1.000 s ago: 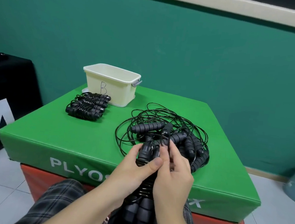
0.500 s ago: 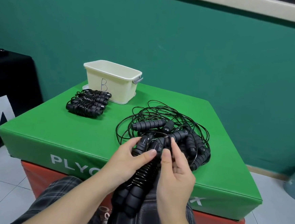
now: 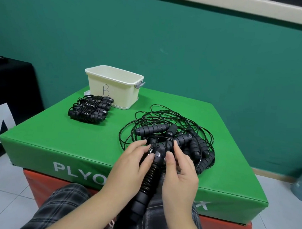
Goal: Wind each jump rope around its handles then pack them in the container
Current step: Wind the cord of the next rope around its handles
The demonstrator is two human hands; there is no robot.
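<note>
Both hands' grip on wound rope (image 3: 150,179) unchanged – bundle lower, apparently steeper; left hand (image 3: 130,165), right hand (image 3: 180,172).

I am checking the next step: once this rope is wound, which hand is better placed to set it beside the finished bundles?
Probably the left hand. It already grips the wound rope, and the finished bundles lie on its side. The right hand only pinches the cord end.

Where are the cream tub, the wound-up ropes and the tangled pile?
cream tub (image 3: 112,91), head view, on its front wall beside the letter B.
wound-up ropes (image 3: 90,110), head view, on the middle of the bundles.
tangled pile (image 3: 194,145), head view, on a handle.
</note>
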